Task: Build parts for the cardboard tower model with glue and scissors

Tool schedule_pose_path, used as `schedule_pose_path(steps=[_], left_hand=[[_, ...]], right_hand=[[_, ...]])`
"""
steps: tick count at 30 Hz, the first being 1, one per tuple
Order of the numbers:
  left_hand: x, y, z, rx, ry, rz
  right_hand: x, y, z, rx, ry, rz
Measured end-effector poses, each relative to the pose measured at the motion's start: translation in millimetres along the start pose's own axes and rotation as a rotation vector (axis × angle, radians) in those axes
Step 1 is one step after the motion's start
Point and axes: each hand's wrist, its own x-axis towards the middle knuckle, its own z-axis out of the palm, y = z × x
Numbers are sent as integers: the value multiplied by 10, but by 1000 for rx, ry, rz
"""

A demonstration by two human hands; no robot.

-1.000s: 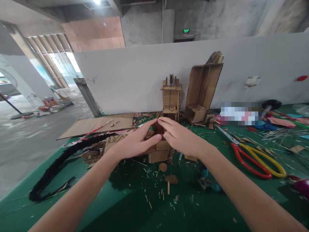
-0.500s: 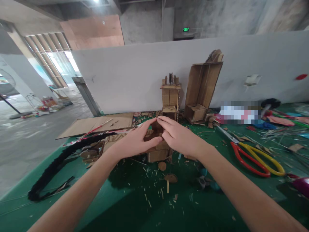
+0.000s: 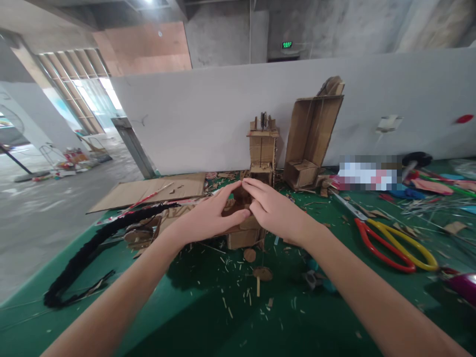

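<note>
Scissors [image 3: 390,243] right of cardboard model [image 3: 243,233]

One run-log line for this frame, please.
left hand: on cardboard model | right hand: on the model, fingertips meeting left's | scissors: right, untouched | table: green, littered with scraps

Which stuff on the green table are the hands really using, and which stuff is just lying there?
In use:
left hand and right hand, both on the small cardboard model.

Just lying about:
red and yellow scissors; tall cardboard tower; open cardboard box leaning on the wall; flat cardboard sheet; black fuzzy strip; cardboard discs.
</note>
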Motion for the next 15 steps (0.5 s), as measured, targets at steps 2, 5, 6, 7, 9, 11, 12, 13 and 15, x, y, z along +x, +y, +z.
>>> schedule_pose_path(steps=[2,5,6,7,9,11,12,13,15], left_hand=[[12,28,-35,-8,-21,-21],[75,68,-114,-57,-66,3],[106,81,-145,-78,-67,19],[140,93,-179,-96,-57,25],[203,118,-250,-102,-26,-41],[250,144,-318,-73,-16,-179],[266,156,-347,-58,-20,-233],[278,166,-370,-47,-26,-266],[292,177,-396,-37,-52,-283]], right_hand=[[3,15,23,2,24,-12],[6,40,40,-46,75,-34],[6,46,42,-76,106,-30],[7,51,43,-108,144,-13],[12,61,50,-161,226,62],[25,77,66,-150,283,170],[34,91,77,-123,292,217],[44,107,87,-90,290,252],[64,148,96,-31,262,286]])
